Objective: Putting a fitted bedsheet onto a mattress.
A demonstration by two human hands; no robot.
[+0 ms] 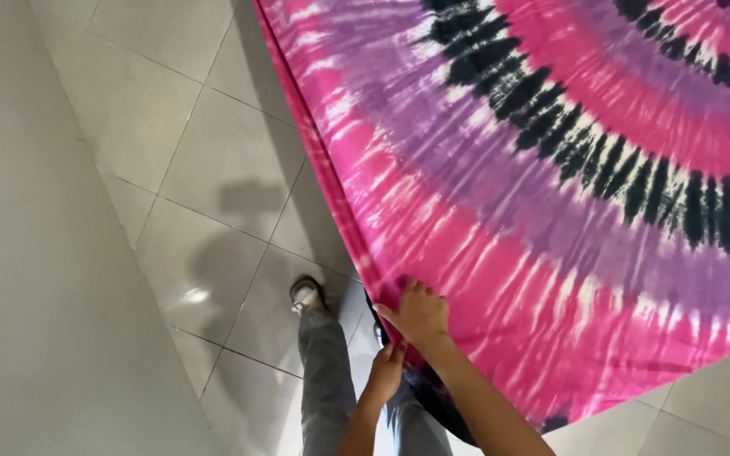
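Bright, even light floods the scene, throwing a soft grey shadow [238, 245] onto the glossy floor tiles [213, 152] beside a small white glare spot [196, 295], while the tie-dye cloth [551, 169] glows saturated yet smeared with motion blur, and lines lean at the edges.

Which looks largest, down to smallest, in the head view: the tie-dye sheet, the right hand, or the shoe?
1. The tie-dye sheet, filling most of the view.
2. The right hand, gripping the sheet's corner.
3. The shoe, on the tiled floor.
The hand and shoe look close in size; the hand is nearer the camera, so that ranking is unsure.
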